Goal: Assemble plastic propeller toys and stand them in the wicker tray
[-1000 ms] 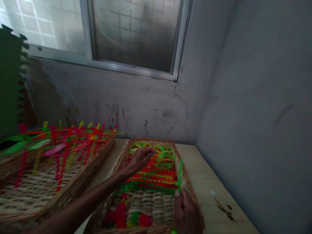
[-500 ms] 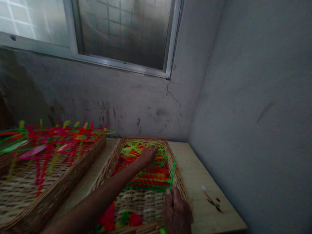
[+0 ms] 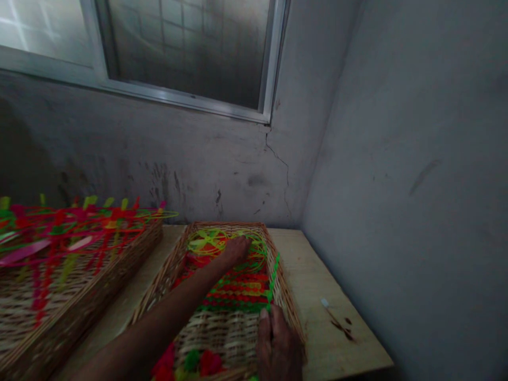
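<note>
Narrow pinch by the right hand (image 3: 278, 343) on a green plastic strip (image 3: 272, 280), held along the right rim of the wicker tray (image 3: 171, 270); left hand (image 3: 237, 250) lies curled on yellow-green plastic strands (image 3: 206, 241) inside the tray.

Wooden tabletop (image 3: 341, 296), wicker tray (image 3: 286, 296), another wicker tray (image 3: 119, 270)

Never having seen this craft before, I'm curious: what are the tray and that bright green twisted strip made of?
The tray looks like woven wicker or rattan, left a natural tan, with interlaced strands showing. The green strip looks like plastic, its vivid, even colour and faint sheen pointing that way, though it could be coated ribbon.
</note>
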A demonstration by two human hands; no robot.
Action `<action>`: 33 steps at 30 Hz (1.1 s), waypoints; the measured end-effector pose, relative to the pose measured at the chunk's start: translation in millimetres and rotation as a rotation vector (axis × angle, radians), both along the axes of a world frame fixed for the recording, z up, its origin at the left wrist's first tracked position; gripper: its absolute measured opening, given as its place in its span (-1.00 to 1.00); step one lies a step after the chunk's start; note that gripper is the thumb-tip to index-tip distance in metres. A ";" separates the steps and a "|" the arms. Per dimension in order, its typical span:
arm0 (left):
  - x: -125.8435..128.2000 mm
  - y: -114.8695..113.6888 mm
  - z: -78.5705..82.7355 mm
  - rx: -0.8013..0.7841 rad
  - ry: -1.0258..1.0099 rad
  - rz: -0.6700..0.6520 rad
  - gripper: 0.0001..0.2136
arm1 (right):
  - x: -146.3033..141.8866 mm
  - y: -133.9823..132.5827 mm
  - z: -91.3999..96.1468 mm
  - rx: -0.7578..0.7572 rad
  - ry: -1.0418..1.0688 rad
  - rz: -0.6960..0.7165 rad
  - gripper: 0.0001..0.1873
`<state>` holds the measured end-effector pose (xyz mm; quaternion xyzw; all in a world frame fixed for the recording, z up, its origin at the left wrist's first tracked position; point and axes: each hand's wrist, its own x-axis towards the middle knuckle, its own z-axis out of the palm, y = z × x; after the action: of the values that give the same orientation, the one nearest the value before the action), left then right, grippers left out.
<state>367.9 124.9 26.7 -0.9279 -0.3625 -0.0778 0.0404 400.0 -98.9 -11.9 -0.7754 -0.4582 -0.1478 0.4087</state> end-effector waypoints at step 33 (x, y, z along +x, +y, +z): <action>-112.0 -43.4 63.5 -0.079 -0.575 -0.254 -0.83 | 11.1 4.2 -3.6 0.014 0.281 0.114 -0.46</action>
<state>255.9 81.4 90.1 -0.9065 -0.2432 -0.3272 -0.1098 411.1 -94.8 -15.5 -0.7583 -0.4385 -0.0178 0.4820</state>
